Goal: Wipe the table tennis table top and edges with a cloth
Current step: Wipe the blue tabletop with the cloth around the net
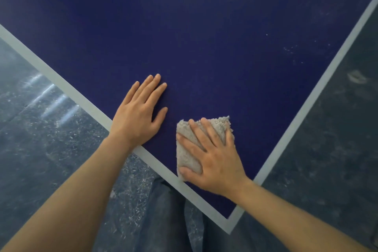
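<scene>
Near the table's [204,37] corner, your right hand [214,161] presses the folded cloth [188,153] flat, fingers spread and only lightly bent over it. Just left of the cloth, your left hand [137,116] rests open, palm down, fingers straight.

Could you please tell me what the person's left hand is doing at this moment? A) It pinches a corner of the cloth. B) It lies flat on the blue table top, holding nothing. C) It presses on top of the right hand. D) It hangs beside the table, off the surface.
B: the left hand lies flat with straight fingers on the blue table top, apart from the cloth, which only the right hand presses.
</scene>
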